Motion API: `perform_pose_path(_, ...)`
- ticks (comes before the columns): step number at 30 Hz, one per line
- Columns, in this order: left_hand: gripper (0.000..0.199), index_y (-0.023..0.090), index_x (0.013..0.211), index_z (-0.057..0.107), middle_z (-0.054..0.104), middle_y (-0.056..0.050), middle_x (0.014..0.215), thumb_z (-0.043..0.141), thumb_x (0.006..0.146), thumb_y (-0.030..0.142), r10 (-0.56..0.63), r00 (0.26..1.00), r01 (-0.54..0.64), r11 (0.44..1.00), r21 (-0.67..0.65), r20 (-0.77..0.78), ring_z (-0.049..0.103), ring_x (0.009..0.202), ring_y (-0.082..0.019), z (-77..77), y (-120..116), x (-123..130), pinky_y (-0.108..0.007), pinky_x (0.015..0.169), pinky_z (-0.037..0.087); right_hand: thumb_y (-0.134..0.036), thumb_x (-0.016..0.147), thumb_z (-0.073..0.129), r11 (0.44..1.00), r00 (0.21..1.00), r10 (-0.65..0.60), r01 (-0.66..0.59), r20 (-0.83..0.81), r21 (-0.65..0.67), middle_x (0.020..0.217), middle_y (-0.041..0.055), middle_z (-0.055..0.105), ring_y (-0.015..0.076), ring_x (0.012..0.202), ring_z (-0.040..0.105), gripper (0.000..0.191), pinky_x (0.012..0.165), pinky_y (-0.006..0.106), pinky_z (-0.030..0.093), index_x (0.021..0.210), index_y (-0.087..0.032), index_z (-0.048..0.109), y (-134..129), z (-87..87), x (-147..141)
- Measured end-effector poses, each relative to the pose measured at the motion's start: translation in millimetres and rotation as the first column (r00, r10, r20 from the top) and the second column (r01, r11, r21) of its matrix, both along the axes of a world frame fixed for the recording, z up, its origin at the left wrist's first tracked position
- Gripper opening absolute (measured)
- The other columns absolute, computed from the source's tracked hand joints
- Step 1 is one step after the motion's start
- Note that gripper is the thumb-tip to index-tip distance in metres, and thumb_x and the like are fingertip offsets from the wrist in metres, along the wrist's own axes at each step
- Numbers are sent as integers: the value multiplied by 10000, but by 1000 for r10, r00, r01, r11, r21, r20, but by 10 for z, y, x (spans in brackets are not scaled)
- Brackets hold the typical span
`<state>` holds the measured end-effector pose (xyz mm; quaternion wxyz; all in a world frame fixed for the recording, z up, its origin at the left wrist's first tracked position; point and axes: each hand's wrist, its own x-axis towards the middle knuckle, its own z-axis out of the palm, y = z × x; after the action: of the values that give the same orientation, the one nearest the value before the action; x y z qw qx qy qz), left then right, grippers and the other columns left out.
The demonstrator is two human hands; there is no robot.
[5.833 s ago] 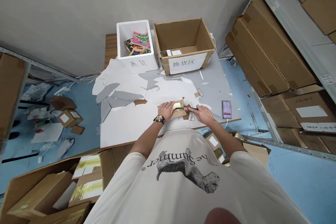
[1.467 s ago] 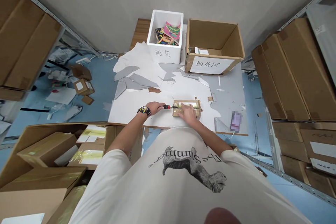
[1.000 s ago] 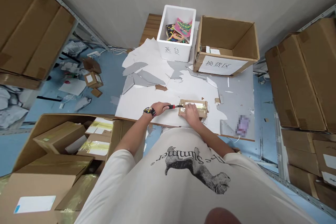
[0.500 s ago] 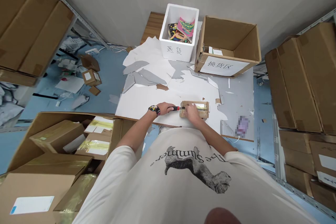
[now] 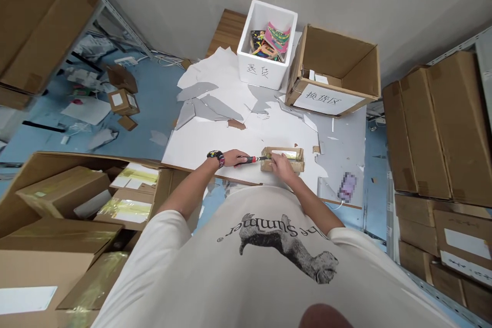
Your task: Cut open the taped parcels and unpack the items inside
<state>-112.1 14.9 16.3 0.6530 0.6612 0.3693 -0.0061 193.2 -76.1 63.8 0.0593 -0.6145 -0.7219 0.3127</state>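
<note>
A small taped cardboard box lies flat near the front edge of the table, with a pale label on its top. My left hand, with a dark patterned band on the wrist, is wrapped round a red and black box cutter. Its blade points right and reaches the left part of the box. My right hand grips the box from above, fingers bent over its near side close to the blade. The fingertips are partly hidden.
Torn white and grey sheets cover the table. Behind stand a white foam bin with colourful booklets and an open carton. A blurred purple item lies right. A large carton of parcels stands left.
The box cutter has drawn back slightly to the left with my left hand, so more of its front shows. My right hand stays on the box. The whole view has shifted a little.
</note>
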Motion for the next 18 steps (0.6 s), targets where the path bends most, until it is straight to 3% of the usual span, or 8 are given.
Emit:
perform_pose_path(6, 632, 237, 1286, 857, 678, -1, 639, 696, 930, 735, 187, 976, -181, 982, -60, 111, 590, 561, -196, -66, -405, 153, -310, 647, 474, -219, 1000, 608, 999, 999, 37, -38, 23, 30, 950, 17, 756, 241, 862, 662, 62, 1273, 493, 378, 951, -256, 595, -26, 39, 64)
perform_pose_path(11, 689, 219, 1257, 858, 670, -10, 632, 721, 915, 801, 157, 982, -137, 975, -176, 108, 597, 560, -196, -117, -774, 224, -301, 595, 436, -242, 1041, 637, 996, 997, 42, -47, 70, 75, 1043, 47, 809, 268, 976, 719, 37, 1345, 567, 281, 1038, -247, 673, -87, 12, 132)
perform_pose_path(13, 734, 204, 1294, 849, 684, -16, 651, 752, 894, 812, 225, 970, -198, 952, -233, 95, 606, 568, -197, -129, -883, 117, -300, 587, 448, -247, 1071, 615, 995, 997, 40, -47, 72, 92, 1124, 70, 827, 281, 1065, 736, 95, 1354, 593, 277, 1090, -244, 708, -134, -12, 183)
perform_pose_path(16, 764, 170, 1305, 828, 706, -27, 706, 735, 906, 814, 483, 875, -459, 851, -255, 37, 614, 581, -191, -162, -1013, -102, -302, 581, 482, -256, 1121, 540, 984, 995, 35, -50, 89, 173, 1397, 122, 793, 320, 1317, 691, 227, 1348, 617, 307, 1150, -251, 765, -218, -69, 275)
perform_pose_path(18, 782, 147, 1396, 776, 687, -16, 706, 675, 959, 788, 696, 718, -678, 697, -233, -9, 605, 573, -184, -187, -1082, -226, -301, 573, 496, -264, 1138, 499, 967, 992, 8, -40, 126, 252, 1581, 133, 702, 349, 1471, 601, 318, 1339, 608, 341, 1270, -255, 789, -258, -127, 328)
